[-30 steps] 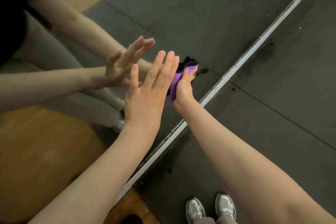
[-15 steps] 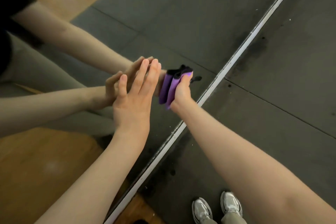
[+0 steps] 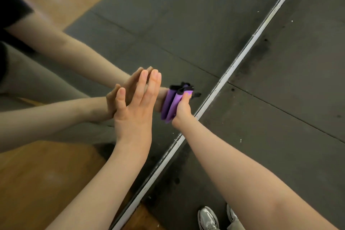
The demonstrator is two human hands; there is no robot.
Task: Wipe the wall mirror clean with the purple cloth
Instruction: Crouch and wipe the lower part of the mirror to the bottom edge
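One purple cloth (image 3: 176, 103), folded with black edge, is pinched by right hand (image 3: 183, 108) against wall mirror (image 3: 168, 24); left hand (image 3: 136, 110) presses flat, fingers straight.

The left hand (image 3: 133, 115) has closed in toward the purple cloth (image 3: 172, 105).

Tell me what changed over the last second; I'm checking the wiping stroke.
The left hand, fingers straight, closed onto the mirror until it met its reflection. The right hand pressing the purple cloth barely shifted. Same hold on the cloth, both hands at the mirror's lower edge.
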